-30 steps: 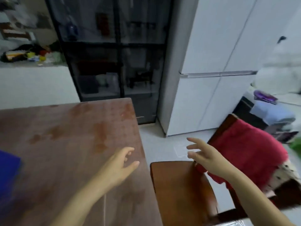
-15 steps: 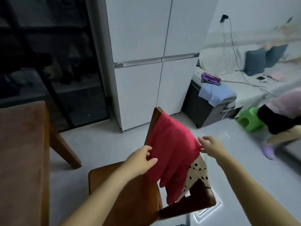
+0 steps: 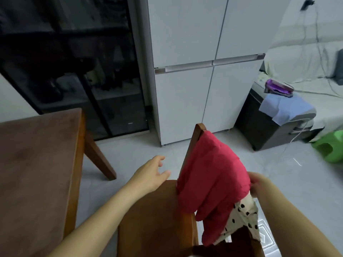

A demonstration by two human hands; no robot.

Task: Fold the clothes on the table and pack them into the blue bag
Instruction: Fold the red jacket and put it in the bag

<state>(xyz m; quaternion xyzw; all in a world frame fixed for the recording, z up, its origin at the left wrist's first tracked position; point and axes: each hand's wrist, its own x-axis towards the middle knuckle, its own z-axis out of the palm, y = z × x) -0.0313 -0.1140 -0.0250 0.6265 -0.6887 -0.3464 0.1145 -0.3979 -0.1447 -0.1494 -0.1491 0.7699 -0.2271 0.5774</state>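
A red garment [image 3: 211, 175] hangs over the back of a wooden chair [image 3: 156, 219], with a cream black-dotted garment [image 3: 243, 217] under it. My right hand [image 3: 258, 184] is at the red garment's right edge, its fingers curled against the cloth; whether it grips is unclear. My left hand [image 3: 150, 173] hovers open over the chair seat, left of the red garment and apart from it. The blue bag is out of view.
The brown wooden table [image 3: 37, 154] fills the left side, its leg [image 3: 98, 156] beside the chair. A white fridge [image 3: 200, 71] stands behind. A dark box with a blue cloth [image 3: 284, 108], a sofa and a green stool [image 3: 330, 145] are at the right.
The view swung right from the table to the chair. My left hand came off the red garment and opened; my right hand moved in onto the garment's right edge.
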